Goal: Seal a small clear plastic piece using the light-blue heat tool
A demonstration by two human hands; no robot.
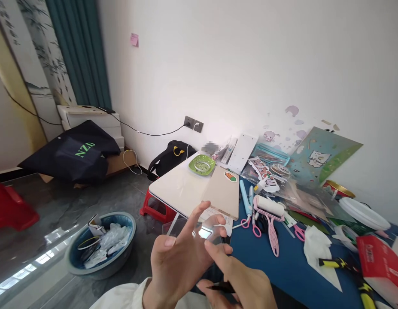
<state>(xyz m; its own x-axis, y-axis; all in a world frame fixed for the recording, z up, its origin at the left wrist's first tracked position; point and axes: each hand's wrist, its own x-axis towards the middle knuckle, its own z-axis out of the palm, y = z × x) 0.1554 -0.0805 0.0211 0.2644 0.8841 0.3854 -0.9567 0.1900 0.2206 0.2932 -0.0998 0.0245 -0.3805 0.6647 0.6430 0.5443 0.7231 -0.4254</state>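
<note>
My left hand (181,257) is raised near the lower middle, palm towards me, fingers curved. A clear plastic sheet (205,233) lies at its fingers, its edge showing beyond the thumb and a bright reflection on it. My right hand (242,279) is close against the left one. Its index finger points to the sheet and the left fingers; whether it touches cannot be made out. Between its thumb and other fingers it grips a thin dark object (222,286), whose kind is not clear.
A white table (176,189) bears a green plate (202,165) and a beige board (221,191). On the blue cloth (250,253) are a pink-handled lint roller (271,219), scissors (256,229), tissue (317,246) and a red packet (379,262). A blue basin (131,240) holds rubbish.
</note>
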